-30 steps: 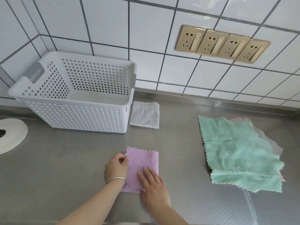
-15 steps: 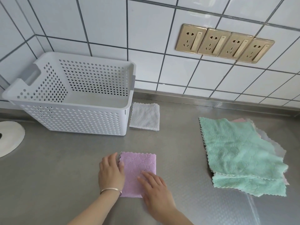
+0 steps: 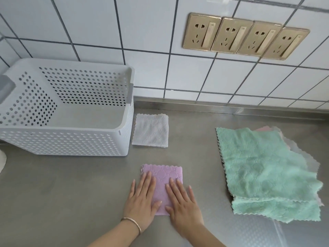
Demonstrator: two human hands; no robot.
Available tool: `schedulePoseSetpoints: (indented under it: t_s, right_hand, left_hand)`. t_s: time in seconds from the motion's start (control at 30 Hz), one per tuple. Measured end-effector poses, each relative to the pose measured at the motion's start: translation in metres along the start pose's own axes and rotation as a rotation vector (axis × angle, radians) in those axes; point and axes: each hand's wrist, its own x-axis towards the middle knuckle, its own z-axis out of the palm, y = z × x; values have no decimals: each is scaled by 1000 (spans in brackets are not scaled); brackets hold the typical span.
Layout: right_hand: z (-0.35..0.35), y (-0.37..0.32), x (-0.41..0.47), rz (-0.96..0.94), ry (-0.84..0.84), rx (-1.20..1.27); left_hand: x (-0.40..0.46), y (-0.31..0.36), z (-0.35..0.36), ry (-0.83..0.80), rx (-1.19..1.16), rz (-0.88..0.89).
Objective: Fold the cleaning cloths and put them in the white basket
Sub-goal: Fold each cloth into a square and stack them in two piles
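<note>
While both hands lie flat, left hand [image 3: 142,198] & right hand [image 3: 183,204] w/ fingers spread open on folded purple cloth [image 3: 166,177] at counter [image 3: 62,193] front, we judge fold done; next: grip, lift into empty white basket [image 3: 71,141].

I'm wearing just one thing on my arms here, a thin plain metal bangle [image 3: 132,224] sitting on my left wrist, kind of a pale gold or silvery tone, smooth with no charms or stones that I can make out. Both forearms are showing bare right down to the bottom edge of the view, so no sleeves are coming into shot at all. My left hand [image 3: 142,198] and right hand [image 3: 183,204] aren't wearing any rings or gloves, and I'm keeping my nails short and unpainted-looking.
</note>
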Motion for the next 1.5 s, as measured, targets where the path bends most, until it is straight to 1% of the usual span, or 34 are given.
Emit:
schedulePoseSetpoints:
  t_s: [0.17, 0.37, 0.5, 0.57, 0.67, 0.73, 0.8, 0.83, 0.87, 0.93, 0.97, 1.0, 1.07, 1.13, 1.2, 1.27, 1.4, 1.5]
  right_hand:
    - [-13, 76, 23, 54, 10, -38]
    - [-32, 151, 93, 73, -36, -62]
    - [-40, 176, 139, 91, -73, -58]
    - [-40, 185, 155, 84, -106, -53]
    - [-45, 192, 170, 72, -106, -65]
    - [-45, 192, 173, 22, -149, -79]
    - [-49, 191, 174, -3, -202, -33]
    - [-54, 191, 173, -3, -206, 1]
    - [-61, 191, 170, 14, -174, 43]
    - [-74, 189, 146, 115, 63, 155]
    - [-77, 188, 128, 169, 211, 207]
    - [-77, 187, 106, 223, 325, 234]
    - [-72, 184, 56, 329, 401, 238]
    - [-62, 178, 7, 413, 390, 198]
    - [-52, 171, -30, 491, 285, 142]
    - [-43, 167, -52, 526, 233, 107]
    - [-50, 166, -55, 545, 242, 82]
    - [-62, 165, -47, 607, 176, 90]
  left_hand:
    - [72, 49, -6, 6, 57, 128]
    - [168, 77, -10, 18, 91, 120]
    - [222, 76, -21, 5, 112, 117]
    - [239, 75, -24, -4, 121, 112]
    - [252, 73, -24, -22, 122, 76]
    - [254, 75, -26, -50, 136, 57]
    - [255, 73, -29, -47, 194, 84]
    - [256, 72, -31, -22, 226, 106]
    - [256, 73, -36, -14, 250, 110]
    - [246, 86, -47, 8, 229, 123]
    - [239, 93, -53, 6, 216, 149]
    - [231, 99, -56, 21, 204, 186]
    - [211, 113, -60, 82, 167, 278]
    - [190, 126, -56, 115, 144, 337]
    - [166, 136, -50, 57, 138, 361]
    - [144, 146, -44, 37, 151, 374]
    - [118, 160, -43, 4, 162, 422]
    - [110, 171, -47, 9, 173, 452]
